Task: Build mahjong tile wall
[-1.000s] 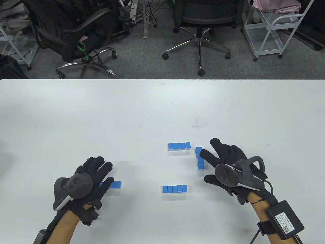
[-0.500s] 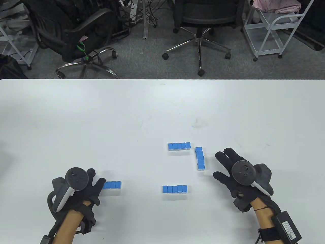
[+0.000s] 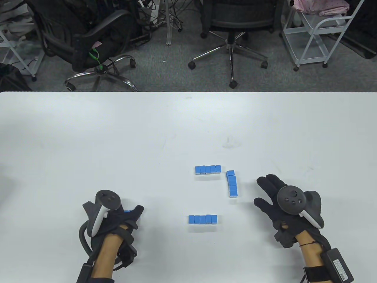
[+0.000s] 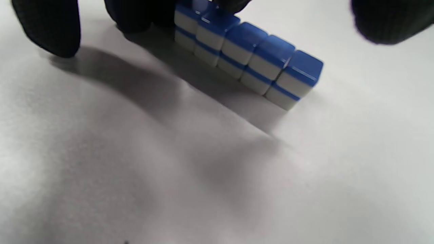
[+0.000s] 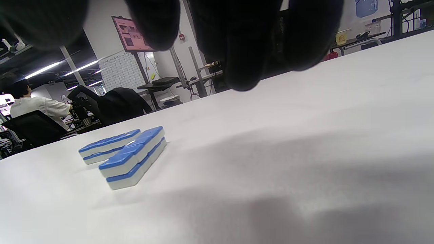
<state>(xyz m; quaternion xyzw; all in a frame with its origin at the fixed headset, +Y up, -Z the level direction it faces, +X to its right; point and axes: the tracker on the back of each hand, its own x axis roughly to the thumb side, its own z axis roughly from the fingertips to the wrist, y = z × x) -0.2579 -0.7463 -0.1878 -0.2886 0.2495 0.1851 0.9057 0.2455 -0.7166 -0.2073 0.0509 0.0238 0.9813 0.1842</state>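
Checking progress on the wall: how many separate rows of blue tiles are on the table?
4. A far row, a right-hand row running front to back, a near row, and one under the left hand, mostly hidden from above but clear at the wrist.

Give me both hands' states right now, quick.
Left hand: over the two-layer row of blue tiles, fingers at its end; whether it grips cannot be told.
Right hand: open, holding nothing, off to the side of the tile column.

Left tile row [image 4: 247, 61] mostly under hand [image 3: 117, 218]
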